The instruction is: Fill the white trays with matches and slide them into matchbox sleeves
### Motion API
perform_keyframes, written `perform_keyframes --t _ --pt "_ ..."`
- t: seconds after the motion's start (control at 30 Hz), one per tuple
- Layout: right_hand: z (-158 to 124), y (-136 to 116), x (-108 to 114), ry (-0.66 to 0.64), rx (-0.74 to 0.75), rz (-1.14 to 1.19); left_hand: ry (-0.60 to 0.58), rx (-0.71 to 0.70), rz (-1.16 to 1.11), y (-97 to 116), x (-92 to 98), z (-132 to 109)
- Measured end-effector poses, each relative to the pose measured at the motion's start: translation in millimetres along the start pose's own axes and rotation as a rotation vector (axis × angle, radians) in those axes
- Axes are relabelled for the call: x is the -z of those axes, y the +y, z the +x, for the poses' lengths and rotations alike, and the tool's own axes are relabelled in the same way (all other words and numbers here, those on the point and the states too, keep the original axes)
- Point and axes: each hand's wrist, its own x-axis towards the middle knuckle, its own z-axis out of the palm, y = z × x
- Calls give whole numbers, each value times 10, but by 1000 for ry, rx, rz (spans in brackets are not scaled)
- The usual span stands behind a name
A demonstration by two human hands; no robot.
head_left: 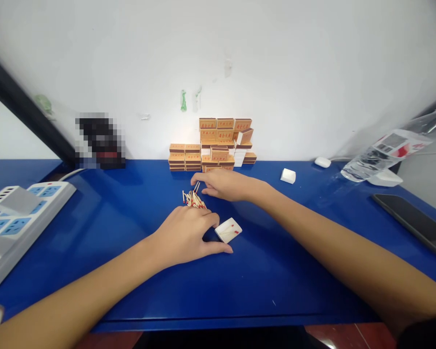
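Observation:
A small white matchbox tray (228, 230) lies on the blue table with a few red-tipped matches in it. My left hand (185, 232) rests beside it, thumb stretched out along the near corner and index finger bent at the left corner; the other fingers are partly hidden. Just beyond this hand is a loose pile of matches (194, 198), partly covered by it. My right hand (225, 184) reaches over the pile from the right, with a couple of matches (197, 186) between its thumb and index finger.
Stacked matchboxes (218, 135) stand against the wall, behind my right hand. A power strip (32, 213) lies at the left. To the right are a small white block (288, 176), a white oval item (322, 162), a tilted water bottle (381, 150) and a phone (414, 223).

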Motion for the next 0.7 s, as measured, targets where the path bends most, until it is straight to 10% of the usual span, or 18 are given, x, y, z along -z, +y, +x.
perform_keyframes --t 0.3,0.7 --pt "60 48 48 -116 -116 -16 8 -15 -11 -14 -19 -10" --pt "-754 -138 154 -126 -294 -42 22 -95 -204 101 20 -21"
